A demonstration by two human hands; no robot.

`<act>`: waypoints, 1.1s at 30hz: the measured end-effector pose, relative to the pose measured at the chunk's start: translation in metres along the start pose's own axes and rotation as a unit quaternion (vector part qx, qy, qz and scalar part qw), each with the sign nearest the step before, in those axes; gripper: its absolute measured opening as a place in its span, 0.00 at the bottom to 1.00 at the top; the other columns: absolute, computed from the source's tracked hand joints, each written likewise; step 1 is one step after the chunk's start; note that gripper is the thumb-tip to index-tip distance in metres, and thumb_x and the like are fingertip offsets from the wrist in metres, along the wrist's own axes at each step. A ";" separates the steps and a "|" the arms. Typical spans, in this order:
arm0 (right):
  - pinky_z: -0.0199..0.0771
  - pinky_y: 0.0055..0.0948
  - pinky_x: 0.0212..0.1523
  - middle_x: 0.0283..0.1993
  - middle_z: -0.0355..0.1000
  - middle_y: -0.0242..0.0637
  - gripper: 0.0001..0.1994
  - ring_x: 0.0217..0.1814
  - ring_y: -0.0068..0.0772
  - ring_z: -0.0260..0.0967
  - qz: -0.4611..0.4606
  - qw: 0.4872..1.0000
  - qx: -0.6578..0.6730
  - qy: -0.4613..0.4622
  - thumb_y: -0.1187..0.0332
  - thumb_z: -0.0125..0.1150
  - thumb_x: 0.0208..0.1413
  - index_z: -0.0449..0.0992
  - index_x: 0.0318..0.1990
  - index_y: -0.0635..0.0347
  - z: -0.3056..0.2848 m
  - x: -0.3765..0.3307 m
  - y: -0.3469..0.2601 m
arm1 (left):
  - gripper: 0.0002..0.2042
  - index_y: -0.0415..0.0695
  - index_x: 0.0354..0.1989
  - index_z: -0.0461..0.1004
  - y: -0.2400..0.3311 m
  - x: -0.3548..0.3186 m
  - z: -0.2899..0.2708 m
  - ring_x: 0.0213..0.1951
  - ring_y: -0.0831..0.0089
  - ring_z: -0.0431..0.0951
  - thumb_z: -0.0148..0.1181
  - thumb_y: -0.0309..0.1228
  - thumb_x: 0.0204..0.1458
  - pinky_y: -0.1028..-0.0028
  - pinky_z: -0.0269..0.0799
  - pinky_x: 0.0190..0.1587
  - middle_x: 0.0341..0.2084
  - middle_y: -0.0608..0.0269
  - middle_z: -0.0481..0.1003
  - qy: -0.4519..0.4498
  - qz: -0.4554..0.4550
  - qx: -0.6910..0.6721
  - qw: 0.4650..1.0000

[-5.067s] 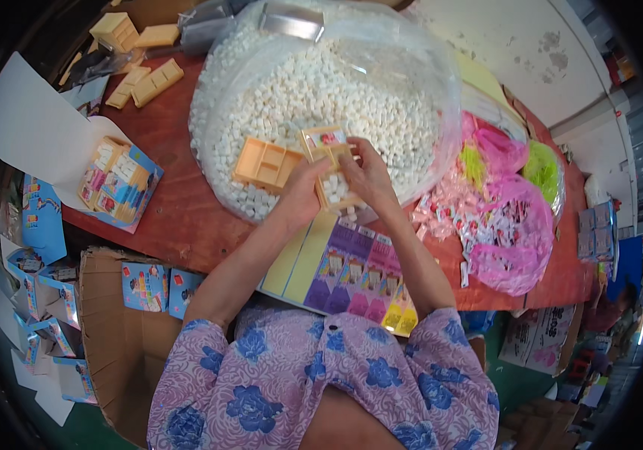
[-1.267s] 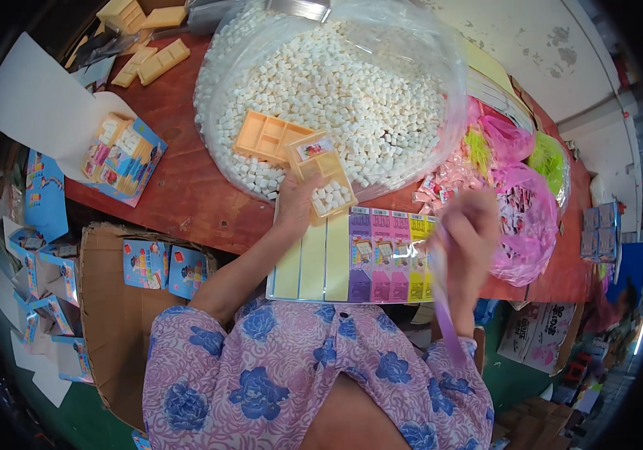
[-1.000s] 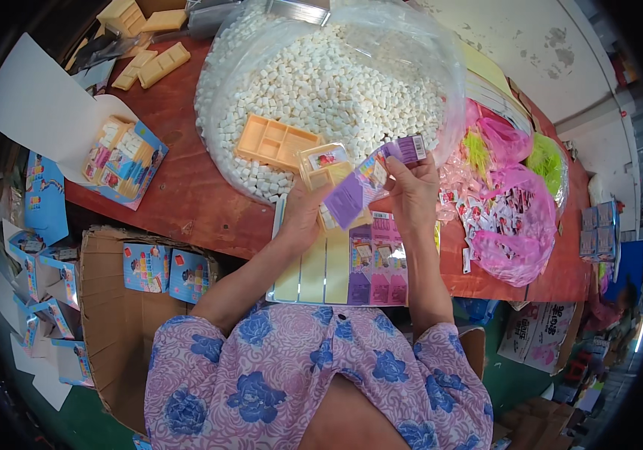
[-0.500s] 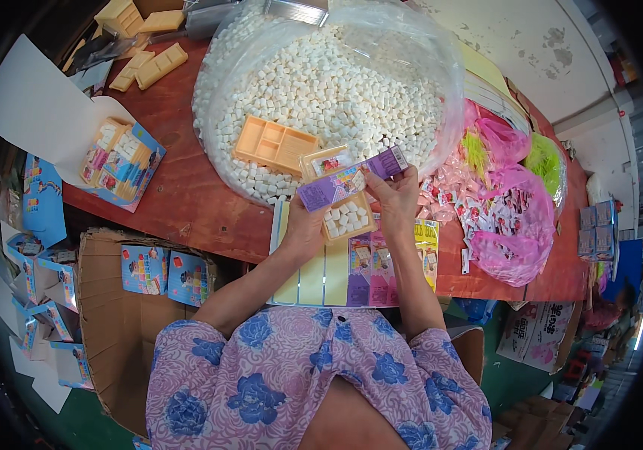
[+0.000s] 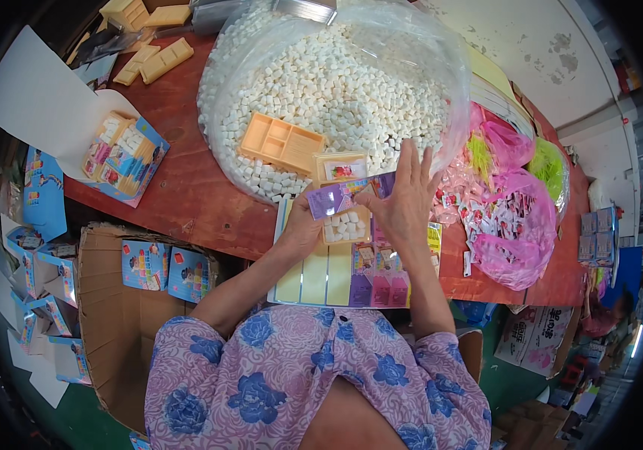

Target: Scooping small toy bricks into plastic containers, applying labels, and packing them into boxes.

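My left hand grips a small cream plastic tray, which has white marshmallows in its near compartment. A purple printed card strip crosses over the tray's middle. In the far compartment lies a small red-and-white packet. My right hand is open with its fingers stretched upward, its thumb at the right part of the strip. Just beyond my hands, an orange divided tray rests on a heap of white marshmallows in a big clear plastic bag.
Printed card sheets lie under my hands at the table edge. To the right are pink plastic bags with small packets. A blue display box holds filled trays at left. Below it stands an open cardboard carton.
My right hand has let its fingers off the purple strip and spread them upward. The strip's right part now sits behind that hand. My left hand keeps its hold.
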State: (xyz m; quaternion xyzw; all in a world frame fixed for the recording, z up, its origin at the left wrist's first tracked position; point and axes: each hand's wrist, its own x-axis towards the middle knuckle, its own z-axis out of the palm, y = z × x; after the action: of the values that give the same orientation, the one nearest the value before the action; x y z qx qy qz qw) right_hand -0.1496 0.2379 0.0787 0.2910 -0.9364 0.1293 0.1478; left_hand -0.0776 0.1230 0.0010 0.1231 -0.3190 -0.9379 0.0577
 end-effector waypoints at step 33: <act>0.62 0.15 0.24 0.28 0.70 0.30 0.10 0.25 0.15 0.64 0.321 0.562 0.684 -0.338 0.70 0.57 0.41 0.71 0.32 0.64 0.017 -0.036 0.017 | 0.13 0.39 0.40 0.66 0.044 0.007 -0.003 0.32 0.75 0.73 0.50 0.30 0.47 0.77 0.70 0.33 0.31 0.61 0.71 -0.071 -0.205 0.079 0.973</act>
State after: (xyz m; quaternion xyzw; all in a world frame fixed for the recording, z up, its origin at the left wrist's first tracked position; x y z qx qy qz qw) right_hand -0.1347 0.2643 0.0477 0.0077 -0.5812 0.6619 -0.4734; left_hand -0.0822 0.0850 0.0244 0.1230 -0.3631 -0.9081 -0.1687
